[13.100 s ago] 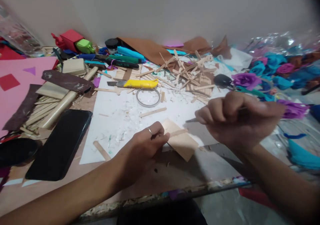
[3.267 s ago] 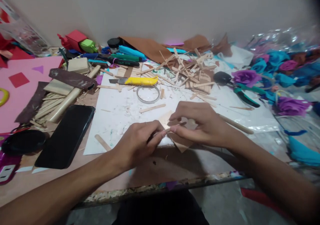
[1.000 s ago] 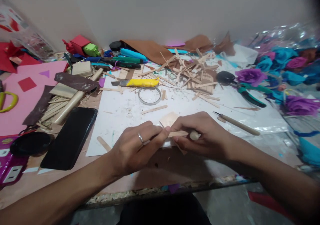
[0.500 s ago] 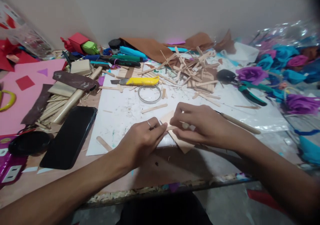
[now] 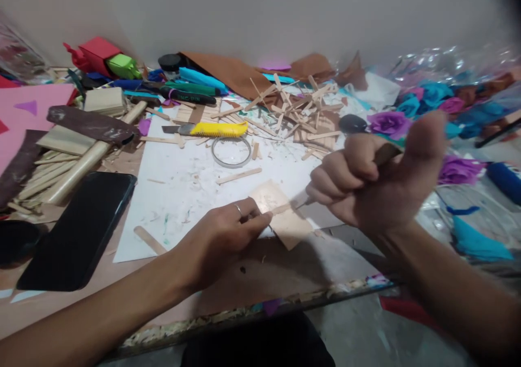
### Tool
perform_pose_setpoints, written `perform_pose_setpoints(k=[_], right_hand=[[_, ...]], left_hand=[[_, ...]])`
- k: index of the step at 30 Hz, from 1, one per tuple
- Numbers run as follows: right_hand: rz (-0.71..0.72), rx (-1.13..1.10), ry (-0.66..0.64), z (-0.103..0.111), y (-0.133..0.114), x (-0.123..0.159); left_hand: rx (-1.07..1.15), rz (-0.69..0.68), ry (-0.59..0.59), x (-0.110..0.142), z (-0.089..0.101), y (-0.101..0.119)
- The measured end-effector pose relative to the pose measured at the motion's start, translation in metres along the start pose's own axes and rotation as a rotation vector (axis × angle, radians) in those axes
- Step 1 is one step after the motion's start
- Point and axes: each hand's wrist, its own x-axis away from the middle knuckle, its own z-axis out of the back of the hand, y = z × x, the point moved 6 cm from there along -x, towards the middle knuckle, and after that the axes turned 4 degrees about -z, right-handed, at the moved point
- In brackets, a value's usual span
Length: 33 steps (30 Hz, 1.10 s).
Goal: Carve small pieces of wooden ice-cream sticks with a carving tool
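Note:
My left hand (image 5: 228,234), with a ring on one finger, pinches a short flat craft stick (image 5: 280,208) and keeps it on a small thin wooden board (image 5: 291,232). The board lies across the lower edge of a white sheet (image 5: 187,188). My right hand (image 5: 378,188) is a fist around a wooden-handled tool (image 5: 386,152), thumb raised. The tool's thin metal tip points down-left at the stick's right end; I cannot tell whether it touches. The tip's exact shape is too small to make out.
Beyond my hands lie a yellow utility knife (image 5: 220,130), a thin tape ring (image 5: 213,158) and a heap of craft sticks (image 5: 303,112). At left are a black phone (image 5: 77,231) and a wooden hammer-like piece (image 5: 97,150). Purple paper flowers (image 5: 388,124) lie at right.
My right hand has left the stick and board, picked up the wooden-handled tool from the sheet and brought its tip to the stick. My left hand keeps its pinch. The view has shifted right.

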Motion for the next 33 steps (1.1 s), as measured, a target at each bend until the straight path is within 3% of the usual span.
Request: perform_pose_setpoints(k=[6, 13, 20, 26, 33], right_hand=[[0.096, -0.007, -0.074, -0.014, 0.015, -0.002], [0.12, -0.064, -0.164, -0.017, 0.016, 0.001], [0.059, -0.006, -0.211, -0.012, 0.018, 0.009], [-0.011, 0.066, -0.348, -0.014, 0.017, 0.012], [0.055, -0.06, -0.265, -0.015, 0.018, 0.012]], left_hand=[[0.07, -0.015, 0.011, 0.002, -0.004, 0.0], [0.091, 0.001, 0.025, 0.001, -0.005, 0.001], [0.134, 0.001, 0.022, -0.001, -0.001, 0.001], [0.127, 0.043, 0.023, -0.001, 0.002, -0.001], [0.063, -0.005, 0.094, 0.003, -0.005, -0.008]])
